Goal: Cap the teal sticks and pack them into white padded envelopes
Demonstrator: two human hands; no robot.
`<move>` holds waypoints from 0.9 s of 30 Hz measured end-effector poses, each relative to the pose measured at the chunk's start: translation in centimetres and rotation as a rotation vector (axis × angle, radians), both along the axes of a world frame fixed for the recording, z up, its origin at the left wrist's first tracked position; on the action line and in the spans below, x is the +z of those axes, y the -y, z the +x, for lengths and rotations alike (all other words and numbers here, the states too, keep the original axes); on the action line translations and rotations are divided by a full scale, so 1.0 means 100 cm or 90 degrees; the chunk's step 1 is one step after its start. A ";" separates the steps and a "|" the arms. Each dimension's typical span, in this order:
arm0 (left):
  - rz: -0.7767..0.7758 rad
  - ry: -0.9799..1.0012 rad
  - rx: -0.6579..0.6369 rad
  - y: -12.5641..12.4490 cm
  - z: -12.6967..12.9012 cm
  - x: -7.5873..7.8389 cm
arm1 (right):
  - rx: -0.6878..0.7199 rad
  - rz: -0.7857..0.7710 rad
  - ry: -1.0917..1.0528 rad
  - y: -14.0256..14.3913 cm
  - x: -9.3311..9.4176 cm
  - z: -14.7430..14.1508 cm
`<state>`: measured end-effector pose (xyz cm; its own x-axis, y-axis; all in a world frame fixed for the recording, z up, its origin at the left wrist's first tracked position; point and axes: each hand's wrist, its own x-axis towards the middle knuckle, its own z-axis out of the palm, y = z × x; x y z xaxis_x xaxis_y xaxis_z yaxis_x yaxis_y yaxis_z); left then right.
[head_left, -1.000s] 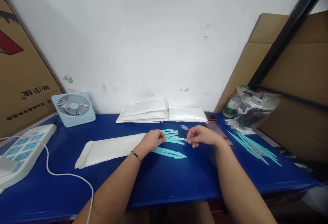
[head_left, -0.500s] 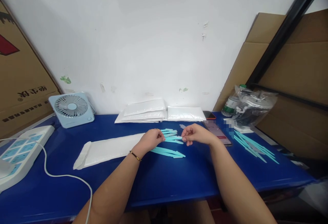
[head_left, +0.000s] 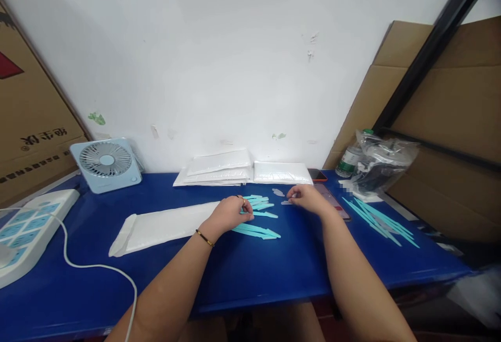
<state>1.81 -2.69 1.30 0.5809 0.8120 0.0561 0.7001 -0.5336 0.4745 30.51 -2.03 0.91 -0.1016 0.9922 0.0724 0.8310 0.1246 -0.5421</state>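
Observation:
My left hand [head_left: 234, 212] is closed over turquoise eyebrow razors [head_left: 266, 214], with one handle apparently pinched between thumb and fingers. Several more of these razors fan out beneath and beside it, their blade ends pointing right. To the right, my right hand [head_left: 307, 199] has its thumb and fingers together near the table, at a small clear blade cover [head_left: 286, 202]. Just beyond those fingertips lie other clear covers [head_left: 278, 192]. A long white padded pouch [head_left: 164, 228] stretches left from under my left wrist.
White padded packs [head_left: 219, 167] are piled against the wall. More turquoise razors [head_left: 381, 222] lie at the right, past a phone [head_left: 331, 201]. A bottle [head_left: 349, 160] and a clear bag [head_left: 385, 167] stand behind them. A fan [head_left: 105, 163] and power strip [head_left: 37, 232] occupy the left.
My right hand has moved right, away from the razor tips, with a clear cover now at its fingertips. The left hand has barely moved. The view has shifted slightly.

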 end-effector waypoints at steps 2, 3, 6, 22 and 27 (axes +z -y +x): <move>-0.036 -0.019 -0.050 0.003 0.000 0.000 | 0.033 -0.004 0.041 -0.003 -0.005 0.001; -0.046 -0.031 -0.055 0.004 0.001 -0.001 | 0.046 0.001 0.055 -0.005 -0.009 -0.001; -0.066 -0.044 -0.042 0.006 0.003 -0.002 | 0.050 0.010 0.072 -0.009 -0.016 -0.005; -0.053 0.114 0.093 -0.010 -0.013 -0.001 | 0.115 -0.061 -0.433 0.009 0.012 -0.021; -0.114 0.156 0.093 -0.013 -0.015 -0.002 | 0.134 0.040 -0.474 0.006 0.006 -0.026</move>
<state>0.32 -1.37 1.14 0.4442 0.8955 0.0286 0.6164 -0.3287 0.7155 27.94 -2.62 1.50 -0.1905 0.9492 0.2506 0.2060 0.2882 -0.9351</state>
